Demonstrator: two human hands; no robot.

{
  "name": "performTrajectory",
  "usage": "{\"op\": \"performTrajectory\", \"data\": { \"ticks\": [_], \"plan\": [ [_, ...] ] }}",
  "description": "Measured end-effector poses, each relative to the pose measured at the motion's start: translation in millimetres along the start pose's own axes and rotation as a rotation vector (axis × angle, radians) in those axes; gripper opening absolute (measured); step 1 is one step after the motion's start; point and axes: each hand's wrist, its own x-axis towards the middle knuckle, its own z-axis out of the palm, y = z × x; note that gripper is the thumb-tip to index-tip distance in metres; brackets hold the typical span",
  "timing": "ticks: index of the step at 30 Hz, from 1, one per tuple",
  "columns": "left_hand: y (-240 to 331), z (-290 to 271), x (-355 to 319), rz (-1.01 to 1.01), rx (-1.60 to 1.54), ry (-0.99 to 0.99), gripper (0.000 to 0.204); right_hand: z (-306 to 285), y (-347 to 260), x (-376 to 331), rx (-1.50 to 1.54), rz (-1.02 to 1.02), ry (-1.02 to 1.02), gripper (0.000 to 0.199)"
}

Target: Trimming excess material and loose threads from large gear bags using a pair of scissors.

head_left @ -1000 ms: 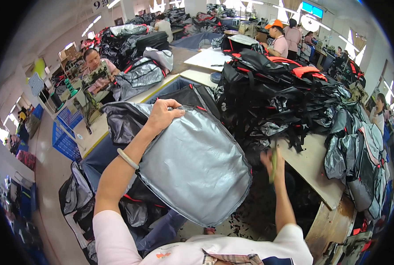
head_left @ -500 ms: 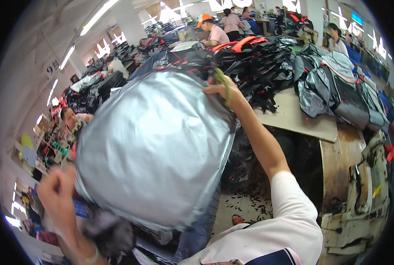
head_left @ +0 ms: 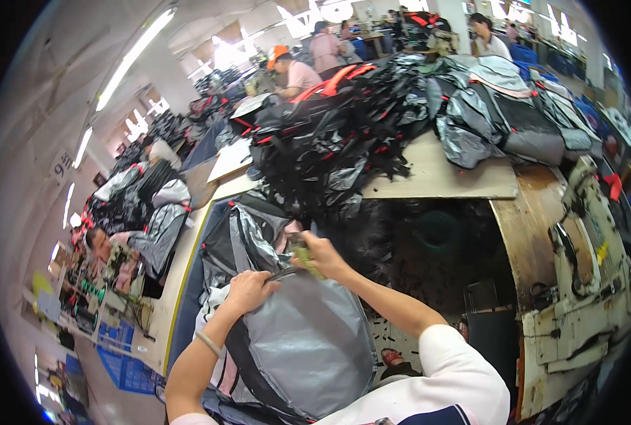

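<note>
A silver-grey fabric piece with black edging (head_left: 308, 340) lies before me, its wide smooth panel reaching down toward my body. My left hand (head_left: 250, 290) is closed on the dark strip at the panel's upper edge. Just beyond it, my right hand (head_left: 322, 256) grips a yellow-green-handled tool (head_left: 305, 262), whose kind is too blurred to make out. The tool is close to the dark strip; whether it touches cannot be seen. More black, silver and pink fabric pieces (head_left: 241, 237) lie under and behind my left hand.
A large heap of black and red-trimmed pieces (head_left: 337, 134) covers the far table (head_left: 450, 173). More silver pieces (head_left: 471, 117) lie right of it. A worn sewing machine (head_left: 577, 283) stands at the right. A blue crate (head_left: 128, 361) is at lower left. Several people work around.
The silver panel, held up and spread out before, is now lowered toward my body. My left hand has moved right onto its edge, and my right hand has come down and inward.
</note>
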Motion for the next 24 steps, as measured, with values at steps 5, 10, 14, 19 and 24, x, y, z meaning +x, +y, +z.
{"op": "performTrajectory", "data": {
  "ticks": [5,10,14,19,24],
  "plan": [
    [-61,-17,45,-0.107,0.129,0.2,0.04,-90,-22,-110,-0.067,0.348,0.244,0.033],
    [-56,-171,42,-0.279,0.161,0.455,0.033,-74,-25,-159,0.277,0.476,0.174,0.027],
    [-6,-201,-17,-0.18,0.016,0.614,0.035,-67,-15,-116,0.454,0.403,0.509,0.034],
    [3,-128,-112,-0.302,-0.115,0.726,0.035,-65,8,-111,0.406,0.404,0.424,0.027],
    [-13,-58,-136,-0.507,-0.205,0.666,0.034,-59,39,-152,-0.258,0.434,0.36,0.033]
  ]
}}
